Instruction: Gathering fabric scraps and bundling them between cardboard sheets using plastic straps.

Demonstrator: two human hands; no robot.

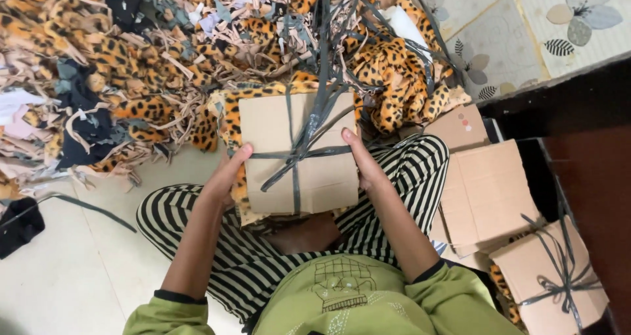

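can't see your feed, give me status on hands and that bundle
Both hands gripping: left hand and right hand on the sides of the cardboard bundle. Grey strap crossed over it, loose ends trailing. Leopard-print scraps heaped just beyond.

Under the bundle: fingers [231, 167] of both hands mostly hidden beneath the tied cardboard bundle [299, 152].
Right of fingers: second tied bundle [551, 276] cut off by the picture's edge.

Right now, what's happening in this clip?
A person sits cross-legged on the floor, holding a flat cardboard bundle on their lap. The left hand grips its left edge, the right hand its right edge. Dark grey strips are tied crosswise around it, and leopard-print fabric shows beneath the cardboard. A big heap of fabric scraps lies in front. To the person's right sit loose cardboard sheets and another tied bundle.
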